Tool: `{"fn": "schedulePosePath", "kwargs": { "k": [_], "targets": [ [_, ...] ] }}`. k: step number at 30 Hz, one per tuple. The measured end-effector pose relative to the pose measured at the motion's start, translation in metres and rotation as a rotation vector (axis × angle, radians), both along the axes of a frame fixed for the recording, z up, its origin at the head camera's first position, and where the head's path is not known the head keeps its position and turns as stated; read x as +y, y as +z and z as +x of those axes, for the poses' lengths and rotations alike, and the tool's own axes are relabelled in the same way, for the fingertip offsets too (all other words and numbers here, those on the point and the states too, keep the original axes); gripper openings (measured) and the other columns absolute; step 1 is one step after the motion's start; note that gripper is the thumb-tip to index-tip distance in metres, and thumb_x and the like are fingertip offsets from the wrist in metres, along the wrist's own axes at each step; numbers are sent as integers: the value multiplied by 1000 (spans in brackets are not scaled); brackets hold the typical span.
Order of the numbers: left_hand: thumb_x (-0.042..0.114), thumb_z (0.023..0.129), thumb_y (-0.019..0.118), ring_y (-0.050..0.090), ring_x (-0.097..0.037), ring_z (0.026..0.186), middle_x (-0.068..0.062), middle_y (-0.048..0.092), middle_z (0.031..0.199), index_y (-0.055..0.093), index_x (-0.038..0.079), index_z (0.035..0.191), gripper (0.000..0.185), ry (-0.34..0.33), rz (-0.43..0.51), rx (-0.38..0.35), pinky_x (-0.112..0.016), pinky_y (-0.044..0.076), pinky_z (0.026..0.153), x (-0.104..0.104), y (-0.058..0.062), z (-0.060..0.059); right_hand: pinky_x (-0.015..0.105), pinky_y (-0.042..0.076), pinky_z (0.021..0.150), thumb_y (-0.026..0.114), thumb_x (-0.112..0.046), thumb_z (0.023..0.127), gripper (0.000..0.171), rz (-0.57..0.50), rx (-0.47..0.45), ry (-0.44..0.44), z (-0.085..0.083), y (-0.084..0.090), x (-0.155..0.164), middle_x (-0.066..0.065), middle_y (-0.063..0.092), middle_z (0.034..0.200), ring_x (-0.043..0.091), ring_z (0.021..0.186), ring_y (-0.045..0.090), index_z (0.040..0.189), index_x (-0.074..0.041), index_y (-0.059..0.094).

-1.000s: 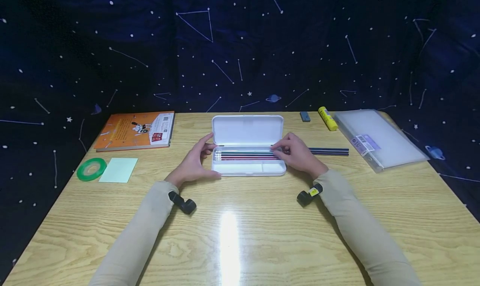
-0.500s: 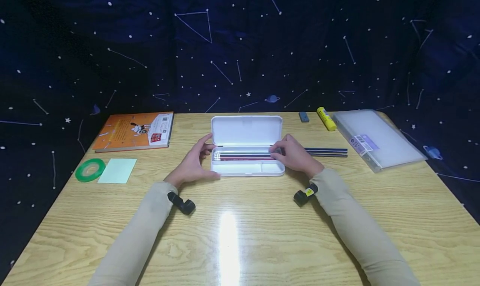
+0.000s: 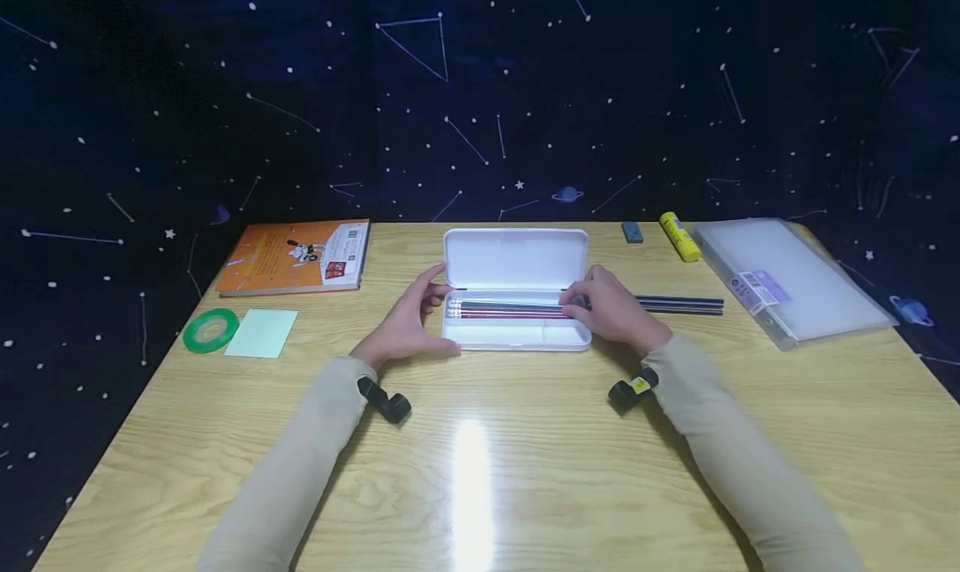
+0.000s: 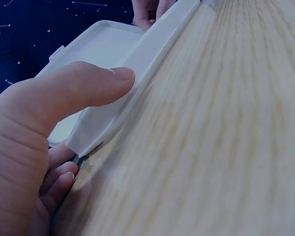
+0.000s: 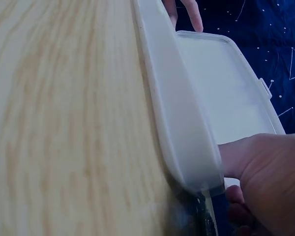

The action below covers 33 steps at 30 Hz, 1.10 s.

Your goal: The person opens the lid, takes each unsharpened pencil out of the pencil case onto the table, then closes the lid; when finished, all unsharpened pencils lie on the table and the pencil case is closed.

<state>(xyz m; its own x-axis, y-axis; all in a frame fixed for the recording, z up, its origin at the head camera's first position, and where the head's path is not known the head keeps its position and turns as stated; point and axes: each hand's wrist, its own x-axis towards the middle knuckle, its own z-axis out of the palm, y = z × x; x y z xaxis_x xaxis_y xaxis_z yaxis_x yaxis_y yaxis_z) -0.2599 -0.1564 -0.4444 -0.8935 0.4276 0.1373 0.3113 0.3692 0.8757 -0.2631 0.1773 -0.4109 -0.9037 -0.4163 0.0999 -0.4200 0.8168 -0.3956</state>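
Pencil case: the white pencil case [image 3: 491, 335] is lying on the wood-grain table [image 3: 570, 472] between the two hands, its lid [image 3: 515, 258] standing raised at the back.
Pencils inside: several pencils [image 3: 510, 309] are lying side by side in the long rear compartment, their pale ends pointing left.
Left hand: the left hand [image 3: 405, 330] is gripping the case's left end, thumb pressing on the front wall and fingers curling round the rear corner.
Right hand: the right hand [image 3: 615, 309] is reaching over the right end, thumb and fingers bending into the case at the pencils; whether the fingertips are pinching one cannot be told.
Loose pencils: dark pencils [image 3: 684, 305] are lying to the right of the case, the hand hiding their left ends.
Left side: an orange book [image 3: 277, 259] is lying behind a green tape roll [image 3: 191, 336] and a pale green paper square [image 3: 262, 333].
Right side: a small blue block [image 3: 632, 233], a yellow glue stick [image 3: 679, 237] and a translucent plastic folder [image 3: 810, 280] are resting near the back edge.
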Motion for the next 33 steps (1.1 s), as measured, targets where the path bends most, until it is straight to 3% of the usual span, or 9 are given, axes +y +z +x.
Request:
{"fn": "schedulePosePath", "kwargs": {
  "k": [4,9,17,25,33],
  "targets": [
    [13,57,92,46,-23,112,-7,52,137,18,22,153,122,-24,1,7,-37,39,99,6,0,-3,32,33,69,69,-17,89,14,59,43,-37,7,2,5,9,46,88,23,83,40,96,-8,76],
    [10,55,93,46,-27,113,-10,52,136,18,22,153,124,-12,13,-11,-41,38,100,6,0,0,34,36,71,67,-16,90,12,45,112,-13,10,-2,4,8,47,92,23,87,43,95,-8,74],
    [10,55,92,45,-24,112,-8,52,136,18,22,153,124,3,0,-21,-39,39,99,3,2,2,43,48,85,66,-12,90,7,10,191,-10,11,1,7,8,64,96,24,94,55,94,-7,68],
    [12,55,93,45,-22,111,-4,52,135,18,24,153,124,5,-5,-24,-38,39,99,0,0,2,42,47,80,67,-8,88,13,12,218,24,16,3,17,8,64,92,23,88,56,100,-6,73],
    [11,55,92,45,-22,112,-5,52,135,18,23,153,124,0,-12,-11,-38,39,100,0,1,1,34,42,66,70,-1,84,12,-139,261,-13,18,6,39,5,64,83,19,73,53,94,-6,73]
  ]
}}
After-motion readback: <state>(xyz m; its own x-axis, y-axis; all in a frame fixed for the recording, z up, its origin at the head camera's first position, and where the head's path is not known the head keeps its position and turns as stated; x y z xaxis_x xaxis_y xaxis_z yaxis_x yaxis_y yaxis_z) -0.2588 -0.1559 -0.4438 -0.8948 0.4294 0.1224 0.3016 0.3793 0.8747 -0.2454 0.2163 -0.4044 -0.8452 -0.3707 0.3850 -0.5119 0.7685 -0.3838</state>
